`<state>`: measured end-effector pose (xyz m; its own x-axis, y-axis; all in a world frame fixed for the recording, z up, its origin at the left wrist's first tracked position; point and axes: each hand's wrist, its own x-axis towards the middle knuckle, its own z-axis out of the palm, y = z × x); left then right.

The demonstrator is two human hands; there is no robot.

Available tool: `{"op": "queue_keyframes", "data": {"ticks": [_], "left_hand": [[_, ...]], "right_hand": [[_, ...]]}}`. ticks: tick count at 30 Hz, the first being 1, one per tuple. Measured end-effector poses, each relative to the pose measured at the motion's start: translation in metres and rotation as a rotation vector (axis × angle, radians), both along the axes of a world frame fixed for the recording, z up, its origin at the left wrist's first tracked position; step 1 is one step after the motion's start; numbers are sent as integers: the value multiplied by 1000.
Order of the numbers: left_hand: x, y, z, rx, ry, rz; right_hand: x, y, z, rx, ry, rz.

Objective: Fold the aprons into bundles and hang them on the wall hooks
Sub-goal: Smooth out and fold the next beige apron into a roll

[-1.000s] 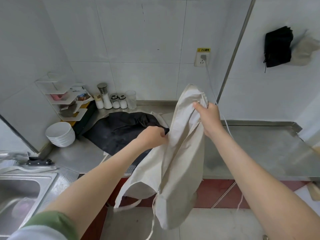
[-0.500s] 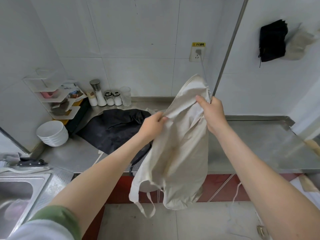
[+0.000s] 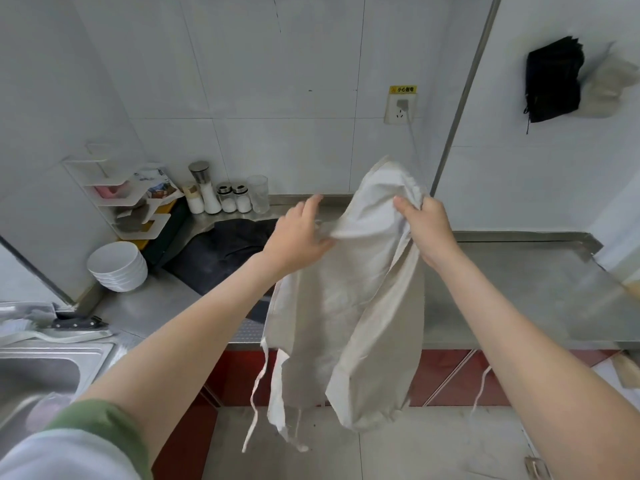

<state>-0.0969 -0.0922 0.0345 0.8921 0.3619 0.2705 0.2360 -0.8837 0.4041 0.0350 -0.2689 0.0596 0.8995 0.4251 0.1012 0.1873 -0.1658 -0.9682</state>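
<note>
- Partly hidden: a black cloth apron (image 3: 221, 251) lies crumpled toward the back left corner of the stainless-steel worktop (image 3: 519, 289). Its right part is covered by the person's left hand (image 3: 298, 233) and forearm.
- Hard to make out: on the right wall a folded black bundle (image 3: 553, 79) hangs just beside a pale bundle (image 3: 609, 86), which is blurred. The cloth covers whatever carries them.
- Cut off: a steel sink (image 3: 41, 368) runs out of the picture at the left edge. A stack of white bowls (image 3: 117, 266) stands at the worktop's left end.
- The cream cotton apron (image 3: 346, 306) is held in the air in front of the worktop's front edge. It is doubled lengthwise into a narrow, creased panel, with thin ties dangling from its lower left side.
- The right hand (image 3: 426, 230) grips the bunched top, fingers curled round the gathered cloth and tips buried in it. A peak of fabric stands above the fist.
- The left hand is spread, fingers straight and pointing toward the back wall. Its thumb side touches a fold drawn leftward from the apron's top.
- The apron's long axis runs vertical, with the top at the hands, above the worktop. The hem points down, hanging past the red cabinet fronts (image 3: 450, 375) toward the tiled floor (image 3: 415, 452).
</note>
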Motion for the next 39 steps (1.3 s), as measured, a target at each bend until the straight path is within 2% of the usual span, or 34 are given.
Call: {"op": "queue_keyframes", "data": {"ticks": [2, 4, 6, 8, 12, 15, 20, 24, 30, 33, 36, 39], "left_hand": [[2, -18, 13, 75, -248, -166], [11, -31, 22, 336, -376, -263], [21, -30, 21, 590, -382, -226], [25, -23, 20, 759, -350, -153], [19, -13, 28, 845, -250, -106], [13, -7, 33, 806, -194, -49], [2, 4, 39, 724, -166, 151], [-13, 22, 46, 581, 56, 300], [-22, 28, 39, 536, 211, 438], [-19, 12, 32, 492, 377, 300], [-15, -9, 17, 280, 310, 122], [-11, -14, 13, 44, 142, 195]], "right_hand": [[-11, 11, 2, -118, -102, 117], [-21, 21, 4, -214, -187, 219], [-29, 26, 6, -279, -235, 259], [-30, 26, 7, -280, -272, 280], [-24, 20, 3, -435, -352, 293], [-17, 14, -5, -607, -381, 177], [-2, -1, -29, -758, -283, 13], [10, -19, -46, -774, -200, -50], [2, -12, -42, -751, -249, -21], [-7, 1, -39, -698, -325, 122], [-25, 15, -28, -597, -398, 222], [-33, 19, -23, -473, -361, 244]]}}
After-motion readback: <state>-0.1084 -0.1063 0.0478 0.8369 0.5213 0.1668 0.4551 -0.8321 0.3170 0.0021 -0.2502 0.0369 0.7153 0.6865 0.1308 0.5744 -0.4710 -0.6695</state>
